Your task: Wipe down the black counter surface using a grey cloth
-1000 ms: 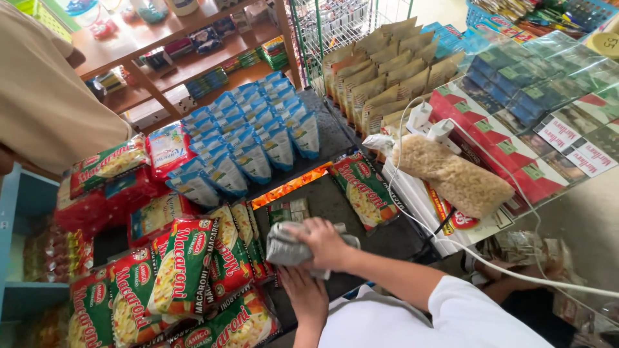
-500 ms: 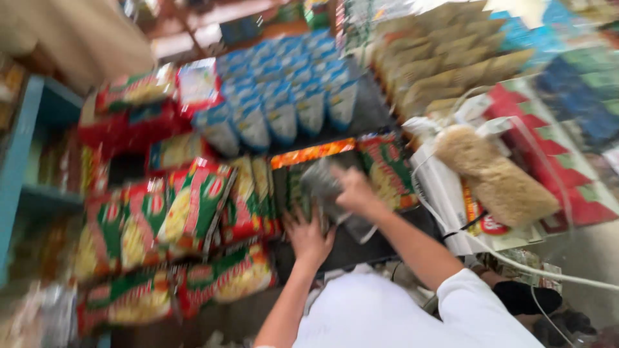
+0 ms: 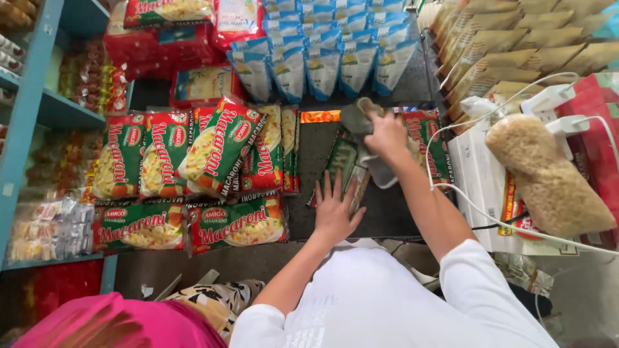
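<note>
While the grey crumpled cloth (image 3: 362, 119) sits bunched at the far end of the dark shelf top (image 3: 387, 212), the work reads as wiping around stacked packets.
Right hand: the right hand (image 3: 385, 134) is closed around the cloth, pressing it down beside the green and red pasta packets (image 3: 433, 145).
Left hand: the left hand (image 3: 334, 209) lies flat with fingers spread, holding nothing, its fingertips on a flat green plastic packet (image 3: 342, 161) lying on the shelf.
Doing it well: I judge the flat palm should pin that packet while the cloth sweeps in short strokes.
Watch for: the white cable (image 3: 464, 200) trailing just beside the right forearm, and the leaning row of macaroni bags (image 3: 213, 145) on the left, which a wide sweep could topple.
</note>
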